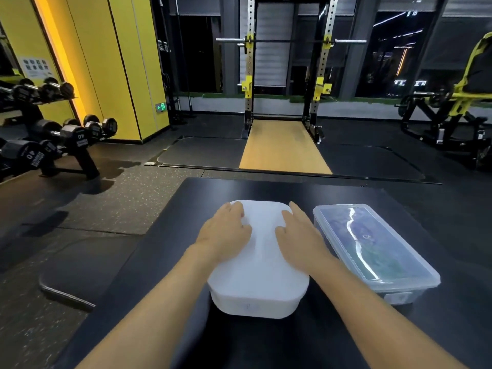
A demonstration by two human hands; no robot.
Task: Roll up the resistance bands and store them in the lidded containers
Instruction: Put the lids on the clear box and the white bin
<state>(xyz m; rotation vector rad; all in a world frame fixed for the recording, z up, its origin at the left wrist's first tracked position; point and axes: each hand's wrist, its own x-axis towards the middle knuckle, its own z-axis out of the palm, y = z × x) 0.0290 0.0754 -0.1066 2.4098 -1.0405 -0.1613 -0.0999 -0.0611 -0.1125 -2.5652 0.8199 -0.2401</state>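
Observation:
A white lidded container [262, 265] stands in the middle of the black table [306, 190], its lid on. My left hand [226, 233] lies flat on the lid's left side, fingers spread. On the lid's right side my right hand [300, 238] rests flat as well, palm down. To the right stands a clear container [372, 246] with a closed lid bearing a blue-green picture. No resistance band shows; what is inside the containers is hidden.
A dumbbell rack [61, 139] stands at the left by a yellow wall. A squat rack [285, 75] with a barbell is straight ahead, a yellow-framed machine [458, 102] at the right. A dark mat [69, 275] lies on the floor left of the table.

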